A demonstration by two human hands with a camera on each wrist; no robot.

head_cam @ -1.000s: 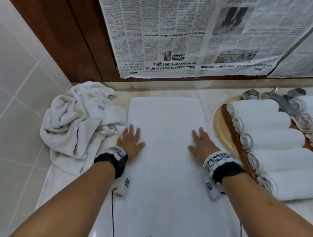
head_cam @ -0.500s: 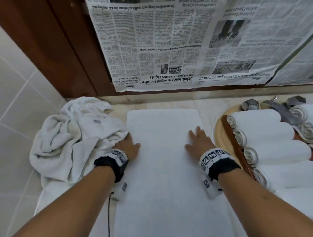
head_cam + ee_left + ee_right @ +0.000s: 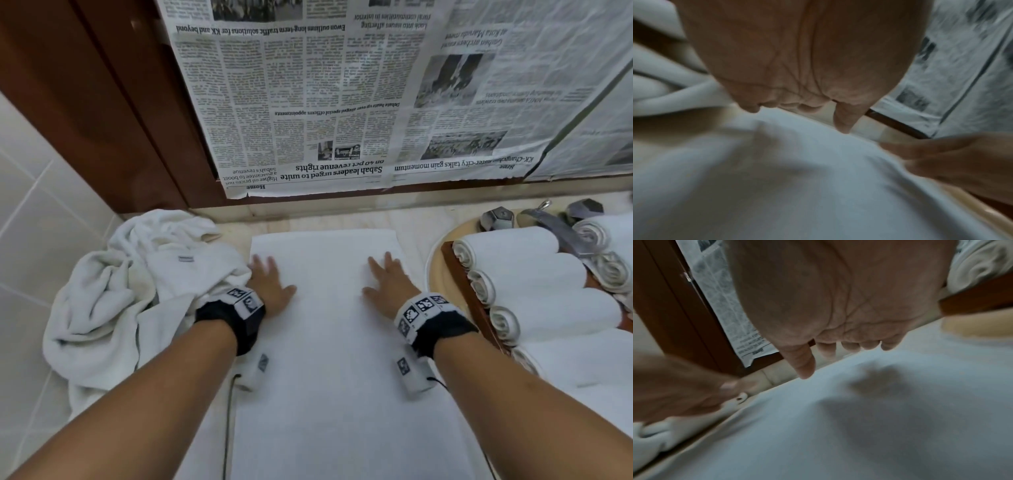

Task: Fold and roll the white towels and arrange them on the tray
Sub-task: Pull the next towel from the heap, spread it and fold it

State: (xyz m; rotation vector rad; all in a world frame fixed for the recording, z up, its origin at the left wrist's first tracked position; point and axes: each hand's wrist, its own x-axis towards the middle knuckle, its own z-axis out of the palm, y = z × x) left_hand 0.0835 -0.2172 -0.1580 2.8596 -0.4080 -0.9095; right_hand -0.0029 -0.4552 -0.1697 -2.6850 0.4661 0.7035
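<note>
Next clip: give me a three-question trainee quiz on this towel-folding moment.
1. True or false: both hands lie flat on the flat white towel.
2. Which side of it has the crumpled pile of white towels?
3. The rolled white towels lie on: A) the floor B) the brown wooden tray C) the newspaper.

Key: 1 true, left hand and right hand have straight fingers; 2 left; 3 B.

The newspaper (image 3: 359, 102) hung upside down on the wall behind the counter carries the only readable print. By its lower edge stand "Sabah leaders urged to unite on 40 pct revenue rights", "Home" and "talks gain momentum". Higher up run "Debate heats up over alleged special officers appointments" and "long-term traffic solutions for KK and beyond". The small print cannot be read
</note>
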